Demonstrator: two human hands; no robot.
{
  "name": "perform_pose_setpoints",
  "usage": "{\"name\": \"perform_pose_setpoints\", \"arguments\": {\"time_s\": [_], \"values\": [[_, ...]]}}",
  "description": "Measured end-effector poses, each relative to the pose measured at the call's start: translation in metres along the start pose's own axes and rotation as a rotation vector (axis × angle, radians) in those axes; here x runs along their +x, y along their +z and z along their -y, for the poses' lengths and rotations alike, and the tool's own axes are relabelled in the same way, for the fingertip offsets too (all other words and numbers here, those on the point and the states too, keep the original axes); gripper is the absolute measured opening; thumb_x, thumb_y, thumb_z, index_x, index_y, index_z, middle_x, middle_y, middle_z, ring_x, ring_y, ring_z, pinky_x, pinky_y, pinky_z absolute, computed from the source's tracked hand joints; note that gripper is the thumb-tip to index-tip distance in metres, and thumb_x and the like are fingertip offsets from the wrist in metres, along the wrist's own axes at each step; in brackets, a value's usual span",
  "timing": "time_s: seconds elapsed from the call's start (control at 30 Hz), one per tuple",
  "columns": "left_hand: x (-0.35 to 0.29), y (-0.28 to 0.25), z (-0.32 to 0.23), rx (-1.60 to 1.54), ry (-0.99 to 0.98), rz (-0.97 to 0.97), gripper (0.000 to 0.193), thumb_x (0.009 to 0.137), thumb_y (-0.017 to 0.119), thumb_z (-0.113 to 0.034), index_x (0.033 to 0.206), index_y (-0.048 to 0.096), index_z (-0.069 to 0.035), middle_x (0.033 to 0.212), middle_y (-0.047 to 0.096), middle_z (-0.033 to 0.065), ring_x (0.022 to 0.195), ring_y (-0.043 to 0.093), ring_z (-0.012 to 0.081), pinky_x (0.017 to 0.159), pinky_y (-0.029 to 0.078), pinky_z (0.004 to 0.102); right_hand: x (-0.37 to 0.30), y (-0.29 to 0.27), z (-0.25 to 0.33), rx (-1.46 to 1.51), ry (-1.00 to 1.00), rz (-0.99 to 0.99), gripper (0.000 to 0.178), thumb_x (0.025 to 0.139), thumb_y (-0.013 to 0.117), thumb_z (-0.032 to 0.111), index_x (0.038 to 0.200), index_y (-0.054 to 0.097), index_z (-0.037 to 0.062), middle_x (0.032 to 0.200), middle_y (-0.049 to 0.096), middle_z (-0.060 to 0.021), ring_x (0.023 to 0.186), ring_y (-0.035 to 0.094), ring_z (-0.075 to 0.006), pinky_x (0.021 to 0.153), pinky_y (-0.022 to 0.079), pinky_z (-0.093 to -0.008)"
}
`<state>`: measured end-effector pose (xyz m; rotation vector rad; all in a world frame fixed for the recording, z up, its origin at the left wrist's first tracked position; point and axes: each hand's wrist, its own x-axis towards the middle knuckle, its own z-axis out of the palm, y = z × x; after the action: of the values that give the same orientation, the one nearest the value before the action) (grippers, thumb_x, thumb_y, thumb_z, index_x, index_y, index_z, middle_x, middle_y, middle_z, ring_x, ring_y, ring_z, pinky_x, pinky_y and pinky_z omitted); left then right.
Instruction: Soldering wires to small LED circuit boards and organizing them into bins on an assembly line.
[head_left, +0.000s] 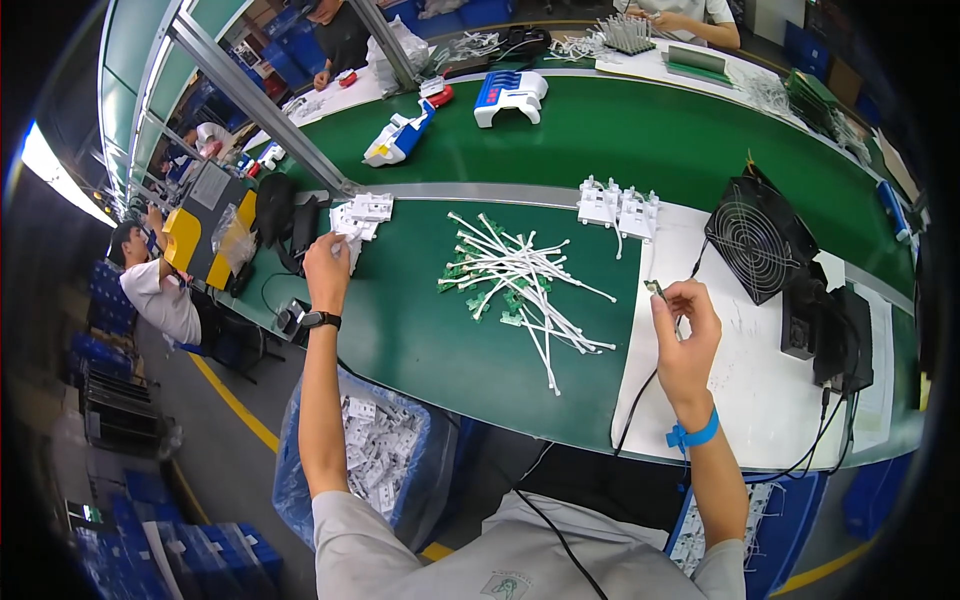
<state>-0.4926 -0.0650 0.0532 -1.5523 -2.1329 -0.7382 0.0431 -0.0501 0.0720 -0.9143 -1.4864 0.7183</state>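
Note:
At the left of the green bench, my left hand (327, 272) has its fingers closed on a white plastic part at the edge of a small pile of white plastic parts (364, 214). My right hand (688, 335), wearing a blue wrist strap (693, 432), pinches a small green circuit board (655, 288) over the white sheet. Between the hands lies a loose heap of white cables (520, 265) with small green boards at their ends. Beyond my right hand, white plastic housings (618, 208) stand side by side, one with a white cable hanging from it.
A black fan (752, 240) and black boxes with cords stand on the right. Below the bench, a blue-lined bin (380, 450) holds many white parts. Blue-and-white devices (510, 97) rest on the green belt (630, 135). Other people work across and to the left.

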Motion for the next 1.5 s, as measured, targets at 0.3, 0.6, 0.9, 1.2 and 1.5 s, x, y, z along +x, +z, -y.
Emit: {"name": "perform_pose_setpoints", "arguments": {"time_s": [0.3,0.6,0.9,1.2,1.5], "values": [[-0.004,-0.018,-0.041,0.060,0.113,0.062,0.024,0.086,0.072,-0.014,0.107,0.072,-0.004,0.110,0.071,0.0140,0.108,0.062,0.0342,0.094,0.050,0.0438,-0.002,-0.006,-0.003,0.031,-0.013,-0.032,0.009,0.090,0.067,-0.003,0.094,0.058,-0.0006,0.080,0.057,-0.0040,0.070,0.048,-0.0100,0.065,0.040,-0.0253],[-0.043,-0.020,-0.027,0.168,0.300,0.208,0.050,0.075,0.075,-0.019,0.123,0.069,-0.005,0.146,0.052,0.0149,0.141,0.041,0.0409,0.116,0.036,0.0503,-0.006,-0.010,-0.003,0.061,-0.018,0.014,0.011,0.090,0.068,-0.003,0.094,0.058,-0.0004,0.080,0.057,-0.0040,0.068,0.047,-0.0095,0.064,0.039,-0.0247],[-0.041,-0.010,-0.076,-0.202,0.024,-0.035,0.023,0.087,0.075,-0.015,0.107,0.074,-0.003,0.099,0.071,0.0068,0.093,0.066,0.0243,0.079,0.051,0.0360,0.000,-0.025,-0.004,0.025,-0.097,-0.060,0.009,0.090,0.069,-0.003,0.095,0.062,-0.0020,0.079,0.062,-0.0074,0.069,0.057,-0.0125,0.066,0.046,-0.0251],[-0.068,-0.045,-0.247,-1.702,-0.665,0.667,0.034,0.099,0.059,0.000,0.133,0.052,0.005,0.131,0.063,0.0137,0.117,0.065,0.0240,0.102,0.056,0.0392,-0.001,-0.008,0.025,0.410,0.320,0.176,0.008,0.095,0.067,0.000,0.101,0.063,-0.0027,0.094,0.073,-0.0109,0.091,0.073,-0.0175,0.084,0.055,-0.0282],[-0.094,-0.055,-0.348,-1.858,-0.494,0.695,0.045,0.101,0.057,-0.008,0.144,0.045,-0.005,0.138,0.058,0.0104,0.126,0.055,0.0203,0.107,0.041,0.0384,0.001,-0.006,0.034,0.658,0.397,0.126,0.004,0.093,0.070,0.002,0.091,0.071,-0.0011,0.083,0.060,0.0003,0.072,0.051,-0.0056,0.064,0.041,-0.0214]]}}
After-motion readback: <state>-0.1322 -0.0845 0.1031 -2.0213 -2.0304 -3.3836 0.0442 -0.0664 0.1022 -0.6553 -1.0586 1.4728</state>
